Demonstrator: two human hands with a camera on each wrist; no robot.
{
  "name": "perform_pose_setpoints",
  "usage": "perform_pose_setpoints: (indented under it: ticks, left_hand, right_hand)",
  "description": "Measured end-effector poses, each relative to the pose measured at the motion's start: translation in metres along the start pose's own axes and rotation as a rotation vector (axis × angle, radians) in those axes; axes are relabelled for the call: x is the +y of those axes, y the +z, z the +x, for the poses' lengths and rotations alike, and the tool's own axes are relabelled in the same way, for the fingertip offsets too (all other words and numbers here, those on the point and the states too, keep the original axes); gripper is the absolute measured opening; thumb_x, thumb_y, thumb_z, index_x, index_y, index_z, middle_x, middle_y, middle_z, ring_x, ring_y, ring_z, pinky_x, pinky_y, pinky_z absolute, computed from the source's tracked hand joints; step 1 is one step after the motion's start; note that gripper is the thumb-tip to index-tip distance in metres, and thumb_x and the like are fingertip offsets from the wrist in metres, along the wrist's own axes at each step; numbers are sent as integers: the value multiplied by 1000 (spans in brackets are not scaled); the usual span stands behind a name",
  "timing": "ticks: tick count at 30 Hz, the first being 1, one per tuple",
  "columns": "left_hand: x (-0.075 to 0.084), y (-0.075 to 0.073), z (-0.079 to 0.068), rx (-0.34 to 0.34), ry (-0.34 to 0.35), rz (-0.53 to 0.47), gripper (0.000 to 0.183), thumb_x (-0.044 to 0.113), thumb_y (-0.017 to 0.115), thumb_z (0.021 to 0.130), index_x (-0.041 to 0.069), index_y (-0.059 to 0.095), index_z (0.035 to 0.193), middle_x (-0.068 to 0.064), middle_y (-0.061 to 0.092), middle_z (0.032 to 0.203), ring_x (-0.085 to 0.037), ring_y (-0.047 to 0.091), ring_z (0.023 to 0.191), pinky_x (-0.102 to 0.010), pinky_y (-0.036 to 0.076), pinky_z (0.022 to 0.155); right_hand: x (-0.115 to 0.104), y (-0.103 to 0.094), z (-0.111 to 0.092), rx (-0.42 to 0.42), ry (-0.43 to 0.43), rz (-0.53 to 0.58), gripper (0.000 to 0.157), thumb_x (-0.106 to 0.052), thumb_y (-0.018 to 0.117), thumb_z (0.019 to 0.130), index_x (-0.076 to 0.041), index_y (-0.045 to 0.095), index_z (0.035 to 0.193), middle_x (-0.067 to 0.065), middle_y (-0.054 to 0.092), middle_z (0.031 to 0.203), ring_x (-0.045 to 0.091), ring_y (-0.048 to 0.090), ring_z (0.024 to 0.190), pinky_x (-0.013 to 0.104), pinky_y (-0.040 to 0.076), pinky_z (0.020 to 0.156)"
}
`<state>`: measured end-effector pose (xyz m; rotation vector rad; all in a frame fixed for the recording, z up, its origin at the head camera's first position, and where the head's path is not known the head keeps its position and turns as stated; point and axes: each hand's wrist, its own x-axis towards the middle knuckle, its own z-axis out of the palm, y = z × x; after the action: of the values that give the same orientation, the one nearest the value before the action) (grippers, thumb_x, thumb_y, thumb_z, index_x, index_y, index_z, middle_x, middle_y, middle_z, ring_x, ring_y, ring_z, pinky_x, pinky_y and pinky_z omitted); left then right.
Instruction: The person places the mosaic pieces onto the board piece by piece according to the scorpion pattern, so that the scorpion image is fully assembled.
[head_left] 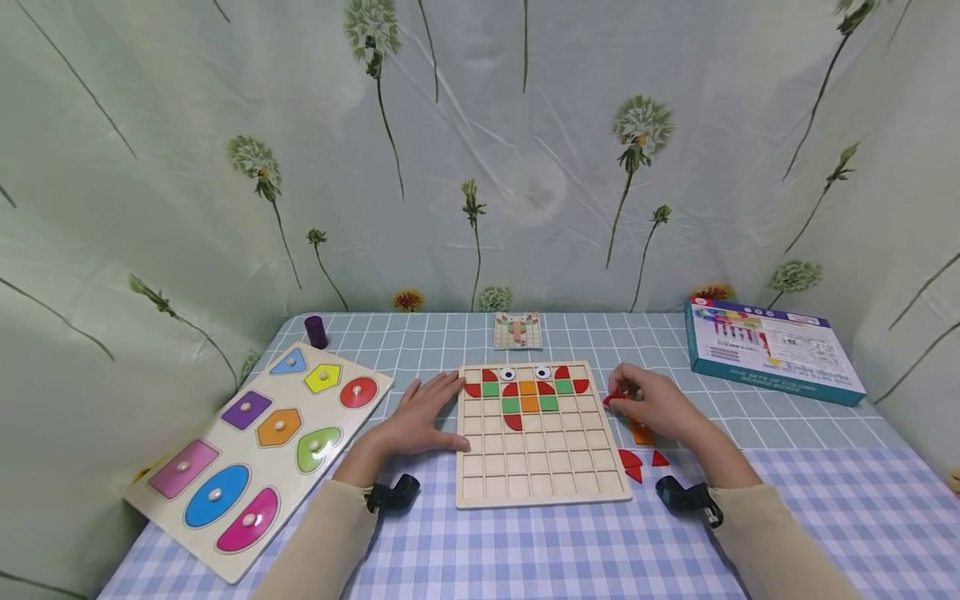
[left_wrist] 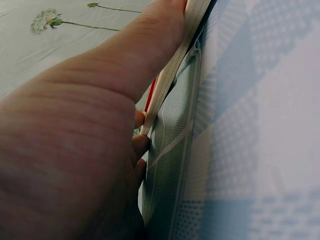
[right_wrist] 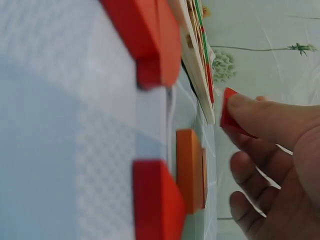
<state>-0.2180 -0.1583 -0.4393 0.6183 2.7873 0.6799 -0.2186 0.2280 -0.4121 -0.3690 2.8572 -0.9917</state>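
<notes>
A wooden grid board (head_left: 525,467) lies in the middle of the table, its upper rows holding red, green and orange pieces and two eye pieces. My left hand (head_left: 416,421) rests along the board's left edge, fingers extended and thumb at its side. Beyond the board's right edge, my right hand (head_left: 660,404) pinches a small red piece (right_wrist: 229,117) between thumb and index finger, raised off the cloth in the right wrist view. Below that hand are orange pieces (head_left: 641,432), red pieces (head_left: 630,459) and a red triangle (head_left: 659,458). The board's left rim is partly hidden by my left hand.
A picture card (head_left: 517,332) stands behind the board. To the left lies a knobbed shape puzzle (head_left: 288,479), with a dark purple cylinder (head_left: 316,332) beyond it. A teal-sided game box (head_left: 776,350) sits at the back right. Printed curtains enclose the table.
</notes>
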Motion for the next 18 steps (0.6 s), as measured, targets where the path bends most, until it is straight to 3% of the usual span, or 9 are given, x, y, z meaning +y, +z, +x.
perform_pose_setpoints:
  ticks: [5,12,15,18]
  left_hand:
    - [-1,1,-1,-7,-4,7,107,58,78,77,19,24,160,-3,19,169,-28,10,158,-59,-1,126]
    - [-1,0,-1,4,7,-1,107,58,79,77,18,25,160,-3,20,169,-28,11,158,-59,0,126]
    - [-1,1,0,12,15,0,107,57,79,77,18,25,160,-5,20,168,-29,12,157,-60,0,126]
    - [-2,1,0,15,19,1,106,56,79,77,17,25,160,-5,21,168,-30,13,157,-60,1,126]
  right_hand:
    - [-6,4,1,29,-45,-28,27,-9,68,93,-17,70,118,7,67,106,20,55,90,24,51,71]
    - [-13,8,1,76,-96,-40,21,-6,66,94,-16,73,111,7,68,108,19,57,91,31,57,80]
    - [-17,11,1,73,-101,-14,21,-6,68,93,-13,70,113,8,69,109,21,61,93,39,60,86]
    - [-21,13,2,62,-88,7,19,-8,71,91,-13,69,110,6,71,106,21,63,94,40,59,88]
